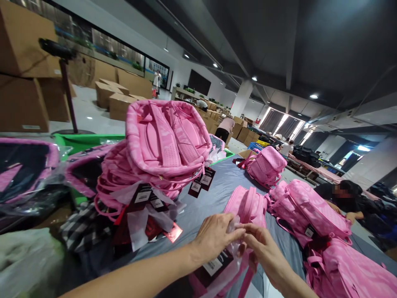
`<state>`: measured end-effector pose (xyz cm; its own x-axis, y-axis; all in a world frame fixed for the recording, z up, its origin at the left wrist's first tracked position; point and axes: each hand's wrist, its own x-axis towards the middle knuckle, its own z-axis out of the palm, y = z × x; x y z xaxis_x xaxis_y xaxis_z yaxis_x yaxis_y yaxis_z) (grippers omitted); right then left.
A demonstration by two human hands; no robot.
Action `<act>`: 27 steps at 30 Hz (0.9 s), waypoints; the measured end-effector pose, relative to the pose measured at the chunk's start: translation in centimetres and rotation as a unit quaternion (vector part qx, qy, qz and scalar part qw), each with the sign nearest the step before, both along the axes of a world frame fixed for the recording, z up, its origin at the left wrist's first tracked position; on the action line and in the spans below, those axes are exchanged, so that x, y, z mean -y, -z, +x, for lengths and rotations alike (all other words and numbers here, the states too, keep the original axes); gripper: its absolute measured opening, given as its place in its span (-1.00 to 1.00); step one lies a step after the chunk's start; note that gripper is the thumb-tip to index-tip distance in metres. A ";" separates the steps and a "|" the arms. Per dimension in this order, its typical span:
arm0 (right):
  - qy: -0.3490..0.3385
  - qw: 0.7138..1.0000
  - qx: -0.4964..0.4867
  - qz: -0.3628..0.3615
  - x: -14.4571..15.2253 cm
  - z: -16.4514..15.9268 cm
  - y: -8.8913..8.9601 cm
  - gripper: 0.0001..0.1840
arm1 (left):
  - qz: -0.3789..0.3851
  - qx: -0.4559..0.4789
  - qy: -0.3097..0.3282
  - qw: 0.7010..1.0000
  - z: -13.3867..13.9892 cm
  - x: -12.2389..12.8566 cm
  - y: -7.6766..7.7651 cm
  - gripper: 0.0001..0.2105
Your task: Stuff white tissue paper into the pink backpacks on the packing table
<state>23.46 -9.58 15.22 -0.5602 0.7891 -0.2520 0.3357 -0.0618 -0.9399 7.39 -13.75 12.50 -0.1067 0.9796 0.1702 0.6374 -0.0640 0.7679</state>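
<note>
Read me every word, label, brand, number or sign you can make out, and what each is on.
None readable:
Dark hang tag below the left hand: pale marking and white label, blurred.
Tags on the stacked pink bags: printed labels, too small.
Tag on the pink bag at right: too small.
Carton at far left: white label, too small.

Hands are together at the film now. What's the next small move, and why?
I'd probably draw the right hand slightly away from the left hand to spread the film: fingertips of both meet there, the film looks crumpled between them, and the dark tag sits just below.
</note>
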 end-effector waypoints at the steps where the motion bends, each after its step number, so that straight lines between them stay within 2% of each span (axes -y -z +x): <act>1: -0.003 1.000 -0.001 0.000 0.0 0.1 0.3 -0.20 | 0.002 0.020 -0.008 1.000 0.1 0.3 0.5 -0.74; 6: -0.053 0.998 0.012 0.036 -1.0 1.0 1.2 -0.21 | 0.057 0.135 -0.069 0.987 1.5 0.0 3.1 -0.72; 7: -0.070 0.994 0.031 0.080 -1.4 1.5 1.2 -0.27 | 0.072 0.152 -0.076 0.983 1.7 -0.2 3.5 -0.73; 8: -0.090 0.982 0.053 0.154 -1.9 1.9 1.0 -0.36 | 0.085 0.160 -0.083 0.980 2.0 -0.4 3.9 -0.74; 9: -0.116 0.956 0.078 0.258 -2.4 2.4 0.7 -0.46 | 0.094 0.162 -0.094 0.978 2.1 -0.6 4.1 -0.76; 10: -0.148 0.907 0.101 0.381 -2.9 2.9 0.4 -0.56 | 0.101 0.158 -0.110 0.976 2.3 -0.8 4.3 -0.77; 12: -0.205 0.759 0.138 0.603 -3.8 3.5 -0.2 -0.66 | 0.108 0.148 -0.146 0.972 2.4 -1.1 4.5 -0.77; 13: -0.228 0.688 0.158 0.670 -4.3 3.5 -0.4 -0.67 | 0.113 0.146 -0.160 0.970 2.5 -1.2 4.5 -0.78; 14: -0.243 0.640 0.177 0.707 -4.7 3.4 -0.5 -0.67 | 0.123 0.146 -0.167 0.967 2.5 -1.2 4.5 -0.81; 15: -0.250 0.617 0.193 0.721 -5.1 3.2 -0.6 -0.66 | 0.138 0.144 -0.168 0.965 2.6 -1.2 4.6 -0.84; 16: -0.253 0.615 0.204 0.719 -5.4 2.9 -0.6 -0.65 | 0.157 0.138 -0.169 0.963 2.7 -1.2 4.6 -0.86; 17: -0.256 0.627 0.212 0.705 -5.7 2.5 -0.5 -0.64 | 0.182 0.121 -0.171 0.961 2.8 -1.1 4.6 -0.84; 19: -0.260 0.667 0.215 0.664 -6.2 1.7 -0.4 -0.70 | 0.249 0.051 -0.180 0.950 3.2 -0.9 4.8 -0.79; 22: -0.248 0.719 0.217 0.612 -6.6 1.0 0.0 -0.81 | 0.345 -0.114 -0.175 0.915 3.8 -0.6 5.1 -0.76; 24: -0.232 0.749 0.209 0.585 -6.7 0.8 0.3 -0.77 | 0.377 -0.204 -0.163 0.889 4.1 -0.5 5.2 -0.75; 27: -0.198 0.783 0.169 0.564 -6.8 1.1 0.9 -0.59 | 0.416 -0.267 -0.177 0.851 4.5 -0.7 5.4 -0.72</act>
